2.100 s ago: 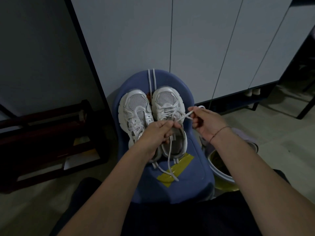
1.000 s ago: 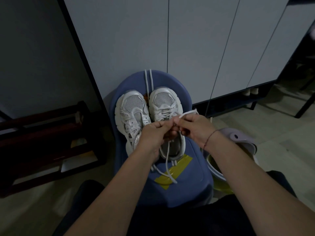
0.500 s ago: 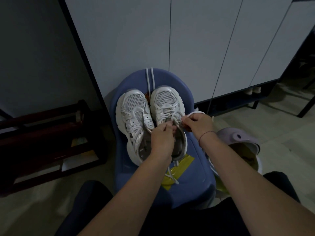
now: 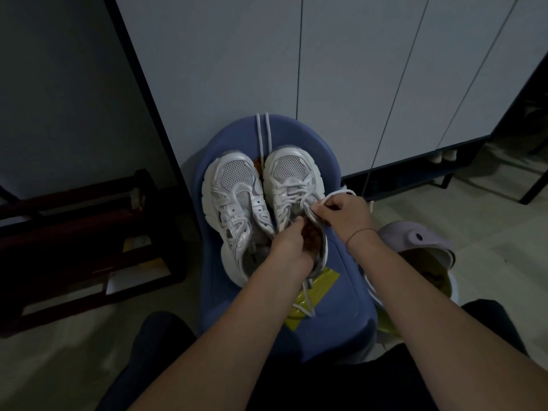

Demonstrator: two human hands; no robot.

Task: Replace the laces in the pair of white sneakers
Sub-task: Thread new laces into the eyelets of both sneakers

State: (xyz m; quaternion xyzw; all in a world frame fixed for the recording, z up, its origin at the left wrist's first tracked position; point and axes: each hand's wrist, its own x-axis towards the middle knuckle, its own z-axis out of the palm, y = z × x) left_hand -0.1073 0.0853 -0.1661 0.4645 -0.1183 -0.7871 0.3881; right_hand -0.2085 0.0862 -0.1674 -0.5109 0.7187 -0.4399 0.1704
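A white cabinet (image 4: 355,84) fills the back. A dark wooden rack (image 4: 89,226) stands on the floor at the left. Against the cabinet stands a blue chair (image 4: 341,292), and a lilac bin (image 4: 415,238) sits just beside it on the right.

The two white sneakers are side by side on the seat, touching, toes toward the backrest. The left sneaker (image 4: 234,203) has bare eyelets. The right sneaker (image 4: 293,179) is laced over its lower rows.

The left hand (image 4: 292,244) is over the right sneaker's mouth, fingers curled and gripping it at the top eyelets. In the dim light it may also be nipping the lace there. The right hand (image 4: 344,212) is just right of the same sneaker, thumb and fingers pinched on the lace (image 4: 299,200), with a loop standing out above its knuckles.

A strip of yellow tape (image 4: 321,281) is stuck to the seat behind the heels, and a loose lace end lies across it. A spare lace (image 4: 264,132) hangs over the backrest and runs down between the toes.
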